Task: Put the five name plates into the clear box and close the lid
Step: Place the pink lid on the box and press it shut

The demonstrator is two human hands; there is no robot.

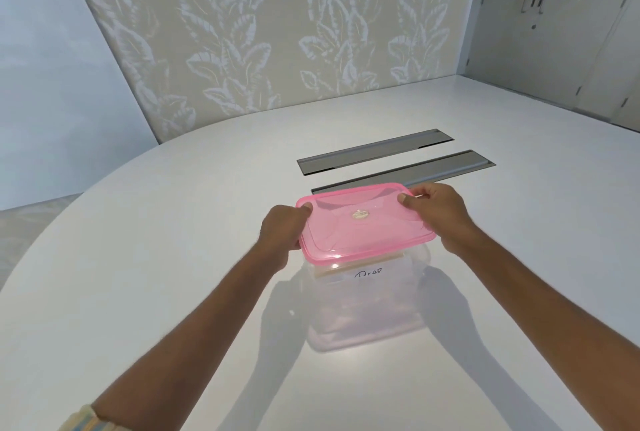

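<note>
Where the lid (363,223) is held, grey slots (375,151) lie beyond.

Lid (363,223) atop box (367,299) on table (173,257); hatches (374,152) behind.

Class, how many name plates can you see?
1: a handwritten name plate, seen through the near wall of the clear box, under the pink lid. Others may be hidden behind it.
</note>
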